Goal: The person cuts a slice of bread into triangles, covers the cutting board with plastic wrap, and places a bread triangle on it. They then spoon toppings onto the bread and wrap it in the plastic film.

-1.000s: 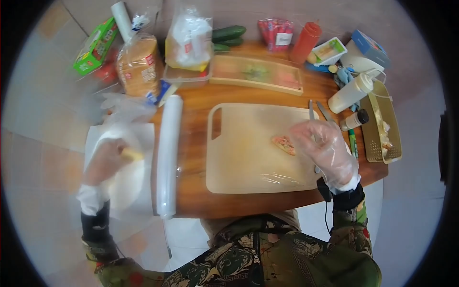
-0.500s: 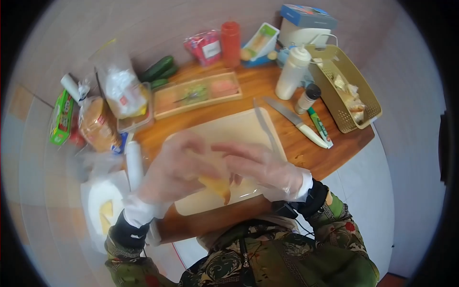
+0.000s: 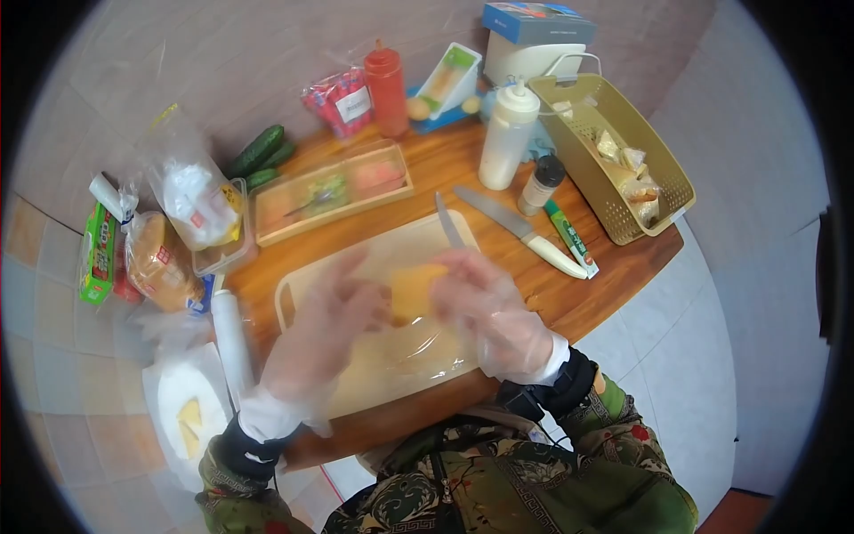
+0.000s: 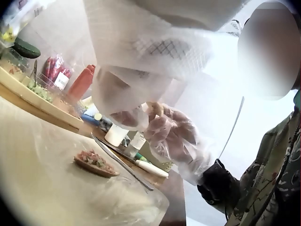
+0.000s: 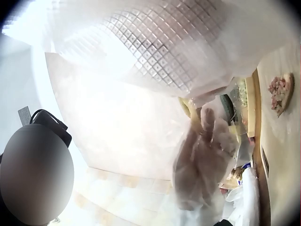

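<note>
Between the hands, over the cutting board (image 3: 356, 374), is a yellow bread piece (image 3: 411, 292) with a browned lower edge. My right hand (image 3: 494, 311), in a clear plastic glove, pinches its right end. The gloved left hand (image 3: 325, 320), blurred, has its curled fingertips at the left end and grips it there. In the right wrist view the left hand (image 5: 204, 155) shows close against the pale piece (image 5: 186, 108). A bread triangle topped with chopped pink filling (image 4: 96, 164) lies on the board; in the head view the hands hide it.
Beside the board lie a table knife (image 3: 447, 220) and a larger white-handled knife (image 3: 520, 230). A plate (image 3: 206, 383) at left carries yellow bread triangles. Behind stand a divided filling tray (image 3: 325, 212), a red squeeze bottle (image 3: 385, 93), a white one (image 3: 509, 138) and a basket (image 3: 667, 191).
The left hand has carried the yellow piece from the plate at left to over the board. The right hand has come in to meet it and now pinches it. The head view has turned right.
</note>
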Tool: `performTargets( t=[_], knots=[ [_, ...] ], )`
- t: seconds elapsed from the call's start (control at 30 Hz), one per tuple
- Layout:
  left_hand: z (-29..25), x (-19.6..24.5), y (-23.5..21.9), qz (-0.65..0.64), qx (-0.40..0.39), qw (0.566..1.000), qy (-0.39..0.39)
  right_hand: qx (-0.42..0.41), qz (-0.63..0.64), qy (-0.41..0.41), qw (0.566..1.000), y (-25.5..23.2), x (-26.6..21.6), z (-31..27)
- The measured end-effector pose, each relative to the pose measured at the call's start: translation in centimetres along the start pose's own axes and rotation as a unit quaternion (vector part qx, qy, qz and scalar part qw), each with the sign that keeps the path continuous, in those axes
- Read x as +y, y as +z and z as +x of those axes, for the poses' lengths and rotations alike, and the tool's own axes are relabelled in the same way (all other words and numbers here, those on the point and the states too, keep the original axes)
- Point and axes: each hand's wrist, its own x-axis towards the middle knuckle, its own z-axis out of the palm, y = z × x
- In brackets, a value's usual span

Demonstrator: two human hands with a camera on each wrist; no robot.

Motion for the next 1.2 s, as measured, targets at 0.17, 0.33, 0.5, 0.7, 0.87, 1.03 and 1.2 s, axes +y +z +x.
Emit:
performTargets(
  t=[0.17,0.33,0.5,0.7,0.87,1.03,1.2],
  knots=[
    [0.5,-1.6,-1.0,0.013,-0.044,0.999,-0.012,0.073,-0.027,0.034,0.996,1.0,0.0,0.3],
    [1.0,-1.5,-1.8,0.111,-0.042,0.993,0.012,0.057,-0.141,0.044,0.987,1.0,-0.6,0.9],
    [1.4,0.3,-2.1,0.231,-0.089,0.969,-0.002,0.036,-0.286,0.039,0.957,-0.2,-1.8,2.3],
    [3.8,-1.9,-2.9,0.208,-0.119,0.971,0.025,-0.042,-0.41,0.06,0.909,-0.9,-1.9,4.5],
    [5.1,-1.6,-3.4,0.197,-0.152,0.968,0.001,-0.043,-0.422,0.068,0.903,-1.0,-1.3,5.7],
    [6.3,-2.8,-4.2,0.227,-0.171,0.958,0.032,-0.042,-0.456,0.069,0.886,-1.3,-1.2,6.2],
    [7.1,-3.5,-5.8,0.237,-0.054,0.963,0.119,0.0,-0.398,0.162,0.903,-1.0,-1.0,6.4]
  ],
)
